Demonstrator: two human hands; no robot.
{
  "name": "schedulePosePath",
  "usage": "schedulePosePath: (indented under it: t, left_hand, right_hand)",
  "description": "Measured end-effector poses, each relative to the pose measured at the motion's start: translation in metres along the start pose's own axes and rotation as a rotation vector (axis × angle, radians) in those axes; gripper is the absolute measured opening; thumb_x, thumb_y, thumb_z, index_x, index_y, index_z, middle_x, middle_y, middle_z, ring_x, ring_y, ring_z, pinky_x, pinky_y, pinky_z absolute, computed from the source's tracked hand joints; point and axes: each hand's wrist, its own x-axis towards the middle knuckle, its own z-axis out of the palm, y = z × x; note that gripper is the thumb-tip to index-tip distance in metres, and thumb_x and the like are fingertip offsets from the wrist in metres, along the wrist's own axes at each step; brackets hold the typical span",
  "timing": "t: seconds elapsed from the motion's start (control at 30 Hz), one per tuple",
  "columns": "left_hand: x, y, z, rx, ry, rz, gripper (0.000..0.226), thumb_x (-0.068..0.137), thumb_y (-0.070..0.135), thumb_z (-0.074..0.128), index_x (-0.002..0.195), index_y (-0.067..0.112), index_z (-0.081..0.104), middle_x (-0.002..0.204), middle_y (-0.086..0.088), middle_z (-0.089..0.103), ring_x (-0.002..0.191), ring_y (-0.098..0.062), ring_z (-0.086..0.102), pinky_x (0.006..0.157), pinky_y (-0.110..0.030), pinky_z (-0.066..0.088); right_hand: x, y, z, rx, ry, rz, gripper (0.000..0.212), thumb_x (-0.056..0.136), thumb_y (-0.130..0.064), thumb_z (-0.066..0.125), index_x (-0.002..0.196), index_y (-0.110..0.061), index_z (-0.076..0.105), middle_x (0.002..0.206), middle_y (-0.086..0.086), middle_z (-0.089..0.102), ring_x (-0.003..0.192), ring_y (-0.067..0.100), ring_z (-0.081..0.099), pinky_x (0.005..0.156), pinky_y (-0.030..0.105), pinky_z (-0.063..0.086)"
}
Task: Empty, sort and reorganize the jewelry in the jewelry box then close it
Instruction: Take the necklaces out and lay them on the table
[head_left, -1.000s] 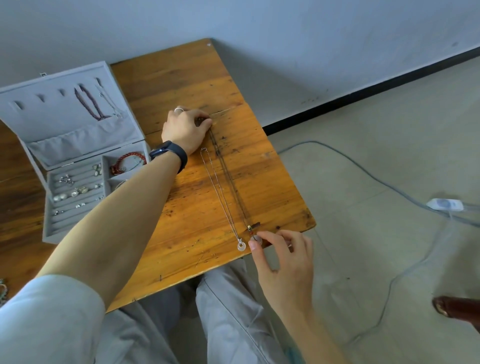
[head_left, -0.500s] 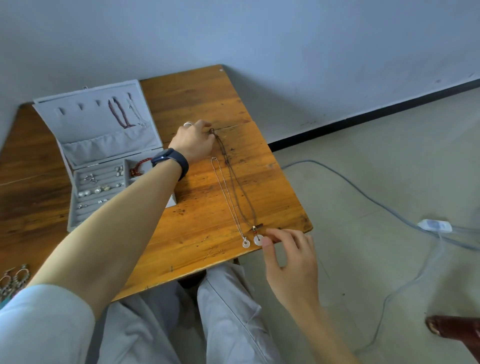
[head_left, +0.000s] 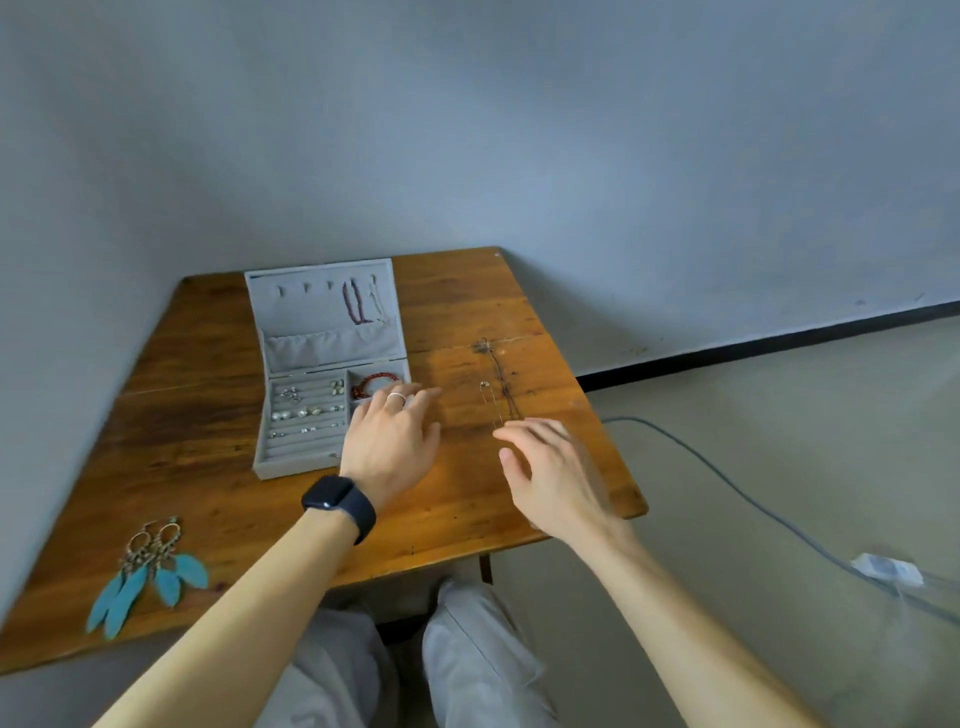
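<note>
The jewelry box is sitting open on the counter, toward its far edge. The left hand is hovering over the box's right side and the right hand over two necklaces near the right edge, both loosely spread and holding nothing.

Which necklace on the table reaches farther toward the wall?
The dark cord necklace: its far end lies beyond that of the silver chain necklace beside it, which is thinner and paler.

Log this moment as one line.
jewelry box: lid open | necklaces: flat on table | feather earrings: on table | left hand: open, empty | right hand: open, empty
</note>
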Motion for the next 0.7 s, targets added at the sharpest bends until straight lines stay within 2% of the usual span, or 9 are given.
schedulePosePath:
  t: [0.1,0.2,0.43,0.6,0.7]
  left_hand:
    - [-0.016,-0.018,-0.015,0.018,0.041,-0.034,0.051,0.096,0.038,0.052,0.146,0.033,0.044,0.150,-0.001,0.047,0.142,-0.025,0.036,0.115,-0.043,0.030]
    - [-0.024,-0.041,-0.032,0.032,0.101,-0.066,0.049,0.096,0.038,0.053,0.145,0.033,0.047,0.148,-0.002,0.050,0.142,-0.026,0.037,0.114,-0.044,0.031]
    - [-0.019,-0.097,-0.063,0.044,0.160,-0.145,0.048,0.094,0.030,0.057,0.141,0.029,0.052,0.145,-0.003,0.053,0.141,-0.028,0.040,0.113,-0.046,0.035]
    - [0.003,-0.132,-0.070,-0.021,0.181,-0.221,0.049,0.096,0.031,0.054,0.144,0.031,0.048,0.149,-0.001,0.048,0.143,-0.024,0.036,0.113,-0.043,0.033]
    - [0.023,-0.148,-0.068,-0.127,0.190,-0.279,0.053,0.098,0.036,0.051,0.149,0.034,0.038,0.155,0.000,0.038,0.143,-0.022,0.032,0.112,-0.039,0.034]
  right_hand:
    - [0.026,-0.022,0.004,-0.022,-0.037,-0.066,0.032,0.101,-0.031,0.048,0.130,-0.026,0.062,0.135,-0.008,0.060,0.131,0.012,0.046,0.108,0.035,0.043]
    - [0.050,-0.042,0.008,-0.067,-0.070,-0.133,0.034,0.102,-0.031,0.046,0.132,-0.026,0.060,0.137,-0.009,0.058,0.133,0.011,0.045,0.111,0.033,0.040]
    - [0.111,-0.081,0.015,-0.116,-0.077,-0.259,0.035,0.101,-0.029,0.044,0.132,-0.024,0.060,0.135,-0.008,0.059,0.131,0.014,0.045,0.106,0.034,0.041]
    - [0.157,-0.095,0.021,-0.101,-0.034,-0.294,0.034,0.101,-0.030,0.046,0.131,-0.023,0.060,0.136,-0.007,0.057,0.129,0.013,0.045,0.102,0.031,0.044]
    - [0.189,-0.097,0.031,-0.096,0.001,-0.313,0.031,0.099,-0.029,0.050,0.127,-0.022,0.063,0.138,-0.004,0.054,0.128,0.017,0.046,0.101,0.033,0.046]
